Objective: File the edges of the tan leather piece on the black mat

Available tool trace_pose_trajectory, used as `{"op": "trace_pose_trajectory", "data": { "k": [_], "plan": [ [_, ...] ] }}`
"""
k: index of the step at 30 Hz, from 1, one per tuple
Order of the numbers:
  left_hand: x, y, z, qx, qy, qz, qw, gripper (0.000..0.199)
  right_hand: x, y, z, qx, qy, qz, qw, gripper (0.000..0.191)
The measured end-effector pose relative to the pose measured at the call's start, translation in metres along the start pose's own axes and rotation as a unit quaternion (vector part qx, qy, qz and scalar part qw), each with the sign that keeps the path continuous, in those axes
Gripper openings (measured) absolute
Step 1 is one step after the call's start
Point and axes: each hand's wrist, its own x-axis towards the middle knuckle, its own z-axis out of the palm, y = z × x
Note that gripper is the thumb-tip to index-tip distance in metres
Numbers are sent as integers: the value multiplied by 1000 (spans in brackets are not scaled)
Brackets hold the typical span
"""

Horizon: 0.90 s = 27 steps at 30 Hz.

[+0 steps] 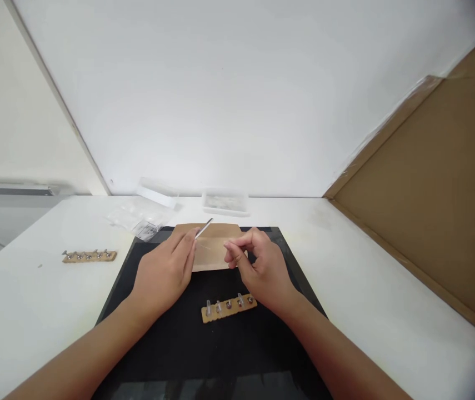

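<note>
My left hand (165, 266) is closed around a slim metal tool (204, 228) whose shiny end points up and to the right; its exact kind does not show. Thumb and fingertips of my right hand (258, 264) are pinched together, and whatever is between them is too small to make out. Both hands are above a tan card or folded paper (207, 262) on a black mat (170, 344). Nearer to me, just below my right hand, lies a tan strip (223, 317) carrying several small metal pieces, some with clear upright bits on them.
A second tan strip (89, 256) with several metal pieces lies on the white table (33, 316) at left. Clear plastic bags (133, 214) and a shallow translucent tray (225, 204) with small contents are at the back. A cardboard panel (424, 205) borders the right side.
</note>
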Motion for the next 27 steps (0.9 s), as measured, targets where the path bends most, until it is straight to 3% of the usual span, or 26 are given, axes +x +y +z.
{"op": "trace_pose_trajectory", "data": {
  "k": [5, 9, 12, 18, 22, 27],
  "plan": [
    [2, -11, 5, 97, -36, 24, 994, 34, -1, 4, -1, -31, 1, -17, 999, 21],
    [-1, -11, 11, 97, -58, 12, 994, 35, 0, 7, -5, -59, -10, -22, 998, 23],
    [-2, -9, 11, 68, -41, 19, 997, 34, -1, 9, -7, -75, -18, -35, 996, 26],
    [0, 4, -4, -112, 0, 18, 994, 28, -3, 12, -9, -81, -33, -71, 994, 22],
    [0, 13, -5, -270, -32, -5, 962, 25, -5, 15, -8, -102, -50, -126, 986, 21],
    [0, 20, -3, -386, -22, -55, 921, 20, -7, 14, -9, -133, -46, -186, 972, 18]
  ]
}}
